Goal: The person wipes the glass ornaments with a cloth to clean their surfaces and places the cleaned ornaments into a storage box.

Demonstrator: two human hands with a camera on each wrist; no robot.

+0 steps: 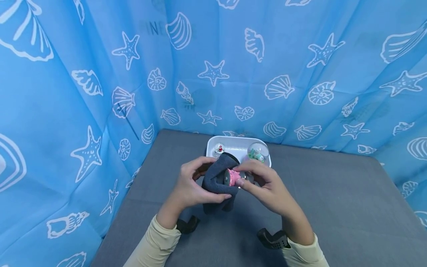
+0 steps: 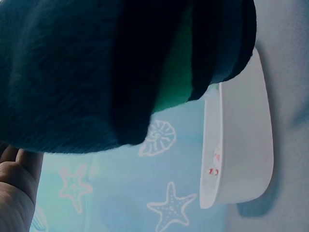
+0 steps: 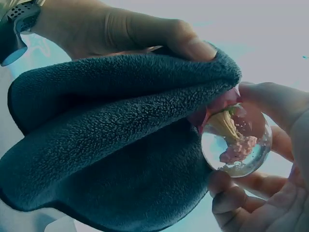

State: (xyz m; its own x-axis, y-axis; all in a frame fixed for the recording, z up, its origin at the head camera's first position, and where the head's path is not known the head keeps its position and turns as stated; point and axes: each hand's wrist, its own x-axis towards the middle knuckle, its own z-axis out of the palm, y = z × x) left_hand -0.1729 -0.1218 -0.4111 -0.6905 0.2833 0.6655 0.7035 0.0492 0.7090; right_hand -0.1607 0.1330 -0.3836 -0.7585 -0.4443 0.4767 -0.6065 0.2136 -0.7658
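Note:
My left hand [image 1: 191,187] grips a folded dark grey-blue cloth [image 1: 211,181], thumb along its near side. Opposite it, my right hand [image 1: 267,183] pinches a small snow globe [image 1: 233,178] with a pink base. The globe is tipped on its side, its base toward the cloth's fold. In the right wrist view, the clear glass ball [image 3: 236,150] shows a pink flower-like cluster and a pale stem inside, and the cloth [image 3: 111,140] overlaps part of the pink base. In the left wrist view the cloth [image 2: 63,77] hides most of the left hand and the globe.
Just beyond the hands stands a white tray [image 1: 233,138] on the grey table [image 1: 320,193]. At its left is a small globe with a red figure [image 1: 219,148]; at its right, a larger clear globe [image 1: 258,151] with green inside. A blue shell-print curtain [image 1: 213,96] hangs behind.

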